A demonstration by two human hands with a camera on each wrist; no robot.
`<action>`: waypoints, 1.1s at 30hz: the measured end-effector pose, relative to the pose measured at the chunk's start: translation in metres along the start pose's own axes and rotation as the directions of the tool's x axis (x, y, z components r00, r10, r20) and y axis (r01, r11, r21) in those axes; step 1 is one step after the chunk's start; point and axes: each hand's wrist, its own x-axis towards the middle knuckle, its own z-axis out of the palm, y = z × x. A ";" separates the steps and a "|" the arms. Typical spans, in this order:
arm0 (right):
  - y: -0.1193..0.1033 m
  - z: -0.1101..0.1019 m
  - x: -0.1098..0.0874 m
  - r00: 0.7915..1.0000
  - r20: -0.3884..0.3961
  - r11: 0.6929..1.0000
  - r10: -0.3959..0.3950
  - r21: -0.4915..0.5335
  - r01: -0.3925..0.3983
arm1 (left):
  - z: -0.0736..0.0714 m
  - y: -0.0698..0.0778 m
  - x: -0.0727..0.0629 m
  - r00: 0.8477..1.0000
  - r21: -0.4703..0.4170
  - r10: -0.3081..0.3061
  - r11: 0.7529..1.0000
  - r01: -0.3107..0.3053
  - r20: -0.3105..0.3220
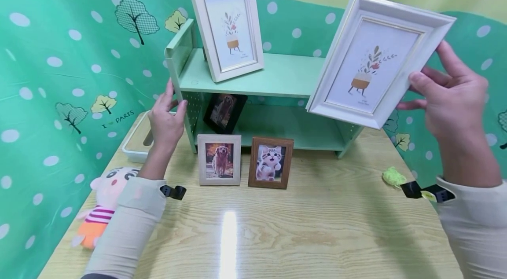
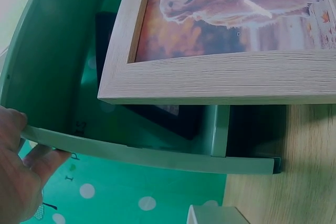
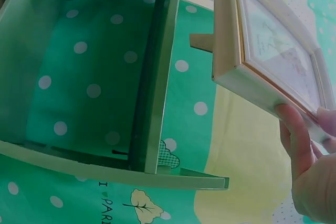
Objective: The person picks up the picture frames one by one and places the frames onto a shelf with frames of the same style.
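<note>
Right hand (image 1: 455,89): grips the white frame (image 1: 380,63) by its edge, thumb on the front, fingers behind.
White frame: held up, tilted, in front of the right end of the shelf (image 1: 289,72); a prop leg (image 3: 202,42) sticks out from its back.
Left hand (image 1: 164,120): pinches the front edge of the shelf's left side panel between thumb and fingers.
Top board: the cream frame (image 1: 214,45) stands near the left end, leaning back.
Lower level: a black frame (image 1: 223,114) sits tilted toward the left side.
Counter (image 1: 317,230): the dog frame (image 1: 219,182) and cat frame (image 1: 270,184) stand side by side, apart, before the shelf.
Counter's left: doll (image 1: 104,208), partly behind the left sleeve (image 1: 134,222).
Counter's right: green clump (image 1: 393,177).
</note>
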 end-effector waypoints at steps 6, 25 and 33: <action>-0.001 0.007 0.010 1.000 -0.007 1.000 0.021 -0.010 -0.021 | 0.000 0.000 0.001 1.000 -0.003 0.004 1.000 -0.004 -0.008; 0.001 0.031 0.045 0.989 -0.050 0.990 0.140 -0.018 -0.141 | -0.001 0.000 0.000 1.000 0.006 0.028 1.000 -0.028 -0.002; 0.007 0.039 0.056 0.982 -0.063 0.984 0.177 -0.003 -0.177 | -0.001 0.000 -0.001 1.000 0.009 0.023 1.000 -0.023 -0.004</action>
